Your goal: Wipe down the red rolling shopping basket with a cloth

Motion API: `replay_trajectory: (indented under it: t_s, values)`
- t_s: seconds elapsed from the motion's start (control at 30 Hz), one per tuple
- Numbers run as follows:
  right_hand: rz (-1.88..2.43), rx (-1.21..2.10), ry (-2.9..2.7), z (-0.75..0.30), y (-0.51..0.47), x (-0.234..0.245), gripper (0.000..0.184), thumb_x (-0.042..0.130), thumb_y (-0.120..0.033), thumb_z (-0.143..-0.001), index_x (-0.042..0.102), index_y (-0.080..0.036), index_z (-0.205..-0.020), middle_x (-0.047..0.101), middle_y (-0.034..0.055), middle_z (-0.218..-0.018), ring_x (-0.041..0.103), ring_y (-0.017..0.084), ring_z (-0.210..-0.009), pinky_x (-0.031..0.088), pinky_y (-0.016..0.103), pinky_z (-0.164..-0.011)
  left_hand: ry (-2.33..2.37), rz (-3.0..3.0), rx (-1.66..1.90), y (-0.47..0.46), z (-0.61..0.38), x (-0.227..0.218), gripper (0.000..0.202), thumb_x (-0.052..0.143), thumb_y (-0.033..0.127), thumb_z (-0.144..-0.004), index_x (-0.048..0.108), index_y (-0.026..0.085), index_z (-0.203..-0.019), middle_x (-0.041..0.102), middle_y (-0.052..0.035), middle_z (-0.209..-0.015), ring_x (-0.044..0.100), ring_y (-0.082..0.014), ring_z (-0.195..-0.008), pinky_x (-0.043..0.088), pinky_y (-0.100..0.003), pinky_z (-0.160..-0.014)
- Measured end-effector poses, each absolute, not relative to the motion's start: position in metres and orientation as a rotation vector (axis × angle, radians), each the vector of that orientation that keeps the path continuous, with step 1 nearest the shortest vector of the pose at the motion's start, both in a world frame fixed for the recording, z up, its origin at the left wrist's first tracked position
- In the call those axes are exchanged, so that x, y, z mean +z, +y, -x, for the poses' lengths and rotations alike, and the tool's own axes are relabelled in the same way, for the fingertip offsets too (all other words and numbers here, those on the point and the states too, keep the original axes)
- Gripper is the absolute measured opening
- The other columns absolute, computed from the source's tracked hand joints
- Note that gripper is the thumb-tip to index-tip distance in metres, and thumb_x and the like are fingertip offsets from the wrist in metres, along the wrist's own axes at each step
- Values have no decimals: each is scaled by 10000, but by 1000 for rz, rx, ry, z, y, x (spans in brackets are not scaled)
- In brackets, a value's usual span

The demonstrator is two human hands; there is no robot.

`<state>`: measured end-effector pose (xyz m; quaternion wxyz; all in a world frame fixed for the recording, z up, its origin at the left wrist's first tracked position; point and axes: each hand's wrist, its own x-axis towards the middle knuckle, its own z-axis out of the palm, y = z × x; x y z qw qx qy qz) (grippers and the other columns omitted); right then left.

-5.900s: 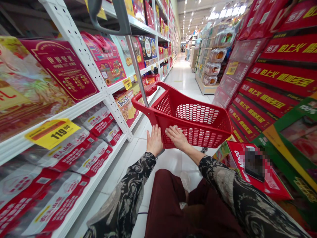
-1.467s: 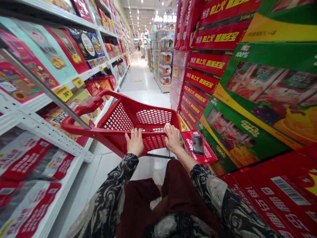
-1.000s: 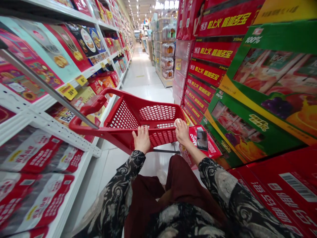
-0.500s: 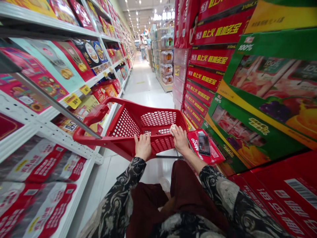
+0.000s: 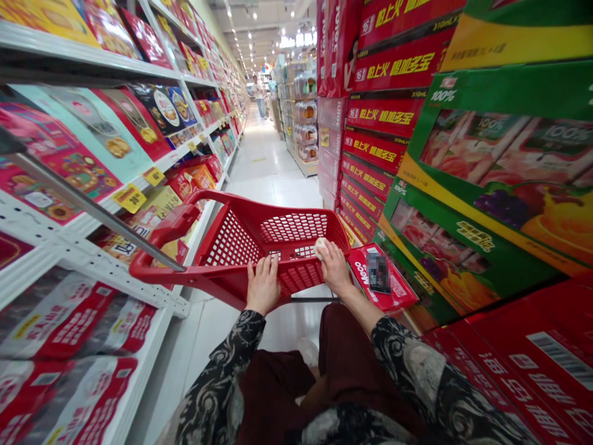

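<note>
A red plastic shopping basket on wheels stands in the aisle just in front of my knees, with its grey pull handle slanting up to the left. My left hand lies on the basket's near rim, fingers curled over the edge. My right hand presses a small white cloth or wad against the near right corner of the rim. The basket looks empty as far as its mesh walls show.
White shelves of boxed goods with yellow price tags line the left. Stacked red and green drink cartons crowd the right; a red box with a phone on it lies beside my right hand. A person stands far down the white-tiled aisle.
Over the last seconds the view swung right along the aisle. My hands stayed on the basket's near rim, and the right hand with the white wad shifted slightly along its corner.
</note>
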<state>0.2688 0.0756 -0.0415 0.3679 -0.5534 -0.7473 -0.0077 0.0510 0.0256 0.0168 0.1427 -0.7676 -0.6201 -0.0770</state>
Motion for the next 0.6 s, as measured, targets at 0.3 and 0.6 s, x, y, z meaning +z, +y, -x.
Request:
replay_trajectory:
  t_s: [0.3,0.6]
  values:
    - [1423,-49,-1851,-259,71,-41,469,407,-105,-823,513,-182,-1274,378,100,-1431,273,247,-1341,290,475,-1071,-1771,2263,-182,23,-53,25,566,480,280,-775,438,275,-1339,420,-109,-1408,359,-305,-1257,160,-569,-1073]
    - [1492,-48,-1831,-277,72,-40,430,426,-113,-829,556,-191,-1231,395,104,-1416,324,251,-1305,312,465,-1047,-1756,2260,-149,24,-51,24,549,444,235,-792,438,273,-1340,441,-99,-1393,375,-300,-1243,172,-567,-1070]
